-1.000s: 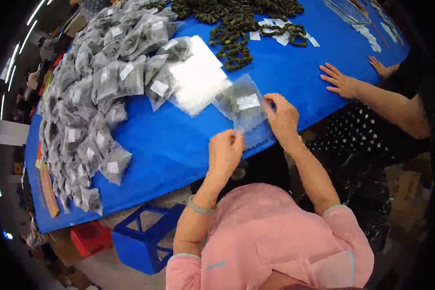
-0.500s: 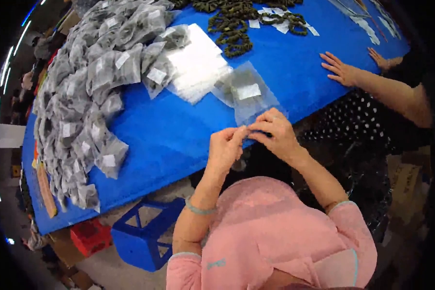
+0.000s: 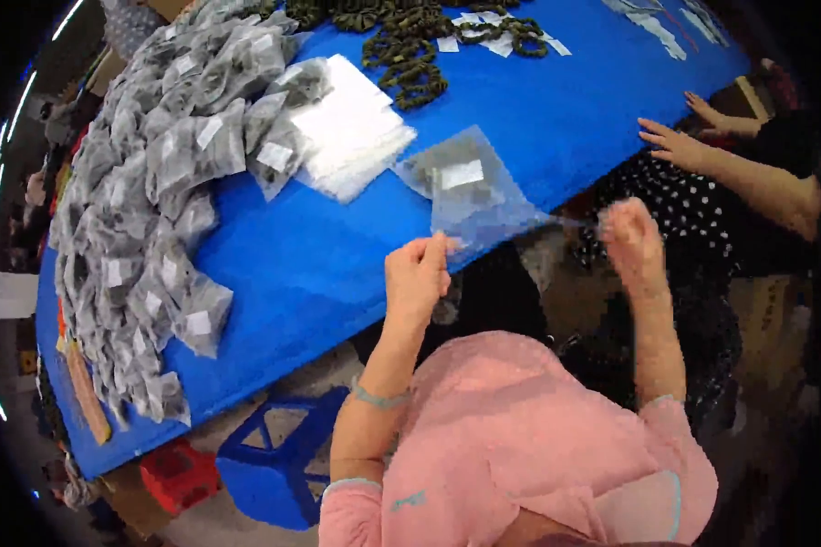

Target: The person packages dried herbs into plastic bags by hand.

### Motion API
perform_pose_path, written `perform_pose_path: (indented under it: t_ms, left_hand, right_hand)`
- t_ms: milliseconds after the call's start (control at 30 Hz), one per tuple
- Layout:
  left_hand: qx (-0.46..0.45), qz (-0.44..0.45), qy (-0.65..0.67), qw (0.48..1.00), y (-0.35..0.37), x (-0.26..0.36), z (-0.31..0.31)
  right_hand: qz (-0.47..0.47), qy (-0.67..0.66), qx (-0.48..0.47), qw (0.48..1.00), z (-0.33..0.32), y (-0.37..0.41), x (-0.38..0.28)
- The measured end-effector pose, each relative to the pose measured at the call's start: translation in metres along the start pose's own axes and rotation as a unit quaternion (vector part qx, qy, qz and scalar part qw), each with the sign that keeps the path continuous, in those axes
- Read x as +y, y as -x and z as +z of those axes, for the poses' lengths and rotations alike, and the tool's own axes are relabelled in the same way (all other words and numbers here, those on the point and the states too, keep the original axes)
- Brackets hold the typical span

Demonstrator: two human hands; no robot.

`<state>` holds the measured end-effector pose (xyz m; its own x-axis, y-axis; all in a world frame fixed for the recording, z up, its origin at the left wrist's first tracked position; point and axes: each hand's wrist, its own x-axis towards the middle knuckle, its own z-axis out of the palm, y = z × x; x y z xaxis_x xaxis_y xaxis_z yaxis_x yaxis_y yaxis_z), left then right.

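A clear plastic bag (image 3: 483,202) with a white label (image 3: 462,173) and something dark inside lies at the table's near edge. My left hand (image 3: 417,276) pinches its near-left corner between thumb and fingers. Off to the right, my right hand (image 3: 633,244) is closed and smeared by motion. A thin clear strip (image 3: 567,221) stretches from the bag's right corner towards its fingers. Just behind the bag lies a stack of flat white plastic sleeves (image 3: 356,137).
A big heap of filled, labelled bags (image 3: 146,173) covers the left of the blue table (image 3: 283,273). Dark green scrunchies (image 3: 410,64) and white labels (image 3: 497,41) lie at the back. Another person's hand (image 3: 675,146) is at the right edge. A blue stool (image 3: 274,460) and red stool (image 3: 181,476) stand below.
My right hand has swung away to the right from beside my left hand, with the thin strip drawn out between it and the bag. My left hand keeps its pinch on the corner.
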<state>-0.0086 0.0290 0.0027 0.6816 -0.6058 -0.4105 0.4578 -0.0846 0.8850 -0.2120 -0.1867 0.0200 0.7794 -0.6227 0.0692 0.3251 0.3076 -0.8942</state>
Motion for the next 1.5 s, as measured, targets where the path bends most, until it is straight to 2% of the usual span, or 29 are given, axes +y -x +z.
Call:
perform_pose_path:
  t_ms: [67, 100, 133, 167, 200, 233, 267, 333, 367, 400, 433, 500, 533, 600, 667, 767, 800, 833, 867, 900, 933, 967, 1100, 1167, 1267, 1500]
  left_hand:
    - [-0.01, 0.0, -0.008, 1.0, 0.001, 0.001, -0.002]
    - [-0.014, 0.003, -0.012, 1.0, 0.0, 0.003, -0.004]
    - [-0.022, 0.004, -0.013, 1.0, 0.0, 0.005, -0.006]
    - [-0.033, -0.009, -0.045, 0.998, 0.002, 0.008, -0.009]
    - [-0.041, -0.017, -0.074, 0.996, 0.001, 0.013, -0.009]
    - [-0.047, -0.028, -0.103, 0.993, 0.001, 0.017, -0.011]
    - [-0.056, -0.043, -0.139, 0.988, 0.002, 0.019, -0.016]
    - [-0.039, -0.034, -0.182, 0.982, -0.003, 0.028, -0.027]
    - [-0.046, -0.034, -0.188, 0.981, -0.007, 0.026, -0.033]
    - [-0.007, 0.097, -0.271, 0.958, -0.015, 0.021, -0.039]
    - [0.036, 0.227, -0.342, 0.911, -0.018, 0.018, -0.042]
    - [0.031, 0.339, -0.48, 0.808, -0.02, 0.023, -0.039]
    - [0.037, 0.342, -0.479, 0.808, -0.023, 0.024, -0.038]
    - [-0.035, 0.549, -0.509, 0.662, -0.032, 0.022, -0.037]
    - [-0.055, 0.572, -0.502, 0.646, -0.039, 0.023, -0.033]
    - [-0.131, 0.622, -0.483, 0.602, -0.046, 0.022, -0.027]
    - [-0.128, 0.623, -0.486, 0.599, -0.049, 0.019, -0.026]
    - [-0.131, 0.575, -0.444, 0.674, -0.052, 0.014, -0.026]
    - [-0.133, 0.522, -0.397, 0.744, -0.054, 0.007, -0.027]
    - [-0.135, 0.463, -0.345, 0.805, -0.055, 0.002, -0.025]
    - [-0.136, 0.402, -0.29, 0.858, -0.056, -0.001, -0.023]
    - [-0.136, 0.406, -0.291, 0.856, -0.054, -0.001, -0.019]
    - [-0.031, 0.223, -0.208, 0.952, -0.04, -0.003, 0.004]
    - [-0.003, 0.242, -0.24, 0.94, -0.036, -0.012, 0.01]
    - [0.083, 0.323, -0.325, 0.885, -0.036, -0.018, 0.02]
    - [0.137, 0.356, -0.386, 0.84, -0.037, -0.031, 0.019]
  right_hand:
    - [0.024, -0.081, 0.072, 0.994, -0.087, 0.062, -0.043]
    - [0.04, -0.027, 0.097, 0.994, -0.12, 0.099, -0.058]
    - [0.034, -0.025, 0.103, 0.994, -0.106, 0.112, -0.064]
    - [0.142, 0.235, 0.181, 0.944, -0.078, 0.12, -0.08]
    - [0.237, 0.475, 0.242, 0.812, -0.049, 0.119, -0.1]
    - [0.317, 0.67, 0.283, 0.608, -0.025, 0.118, -0.116]
    - [0.378, 0.801, 0.302, 0.352, -0.015, 0.125, -0.121]
    - [0.246, 0.789, 0.336, 0.452, -0.063, 0.146, -0.124]
    - [0.181, 0.822, 0.3, 0.45, -0.04, 0.129, -0.111]
    - [0.117, 0.792, 0.245, 0.547, -0.017, 0.106, -0.097]
    - [0.048, 0.751, 0.181, 0.633, 0.002, 0.083, -0.081]
    - [-0.153, 0.743, 0.027, 0.651, 0.018, 0.048, -0.035]
    - [-0.154, 0.756, -0.048, 0.634, 0.016, 0.039, -0.015]
    - [-0.276, 0.711, -0.124, 0.635, 0.021, 0.018, 0.021]
    - [-0.29, 0.681, -0.17, 0.651, 0.016, 0.006, 0.049]
    - [-0.336, 0.598, -0.159, 0.71, 0.018, -0.013, 0.077]
    - [-0.311, 0.545, -0.137, 0.766, 0.019, -0.019, 0.082]
    - [-0.282, 0.489, -0.115, 0.817, 0.02, -0.023, 0.084]
    - [-0.284, 0.486, -0.115, 0.819, 0.025, -0.024, 0.082]
    - [-0.186, 0.406, -0.042, 0.894, 0.033, -0.025, 0.076]
    - [-0.084, 0.314, 0.031, 0.945, 0.038, -0.028, 0.072]
    - [-0.089, 0.313, 0.031, 0.945, 0.04, -0.03, 0.072]
    - [-0.205, 0.314, 0.051, 0.926, 0.046, -0.037, 0.072]
    - [-0.166, 0.296, 0.071, 0.938, 0.047, -0.033, 0.079]
    - [-0.074, 0.244, 0.123, 0.959, 0.049, -0.037, 0.085]
    - [-0.135, 0.334, 0.166, 0.918, 0.058, -0.039, 0.088]
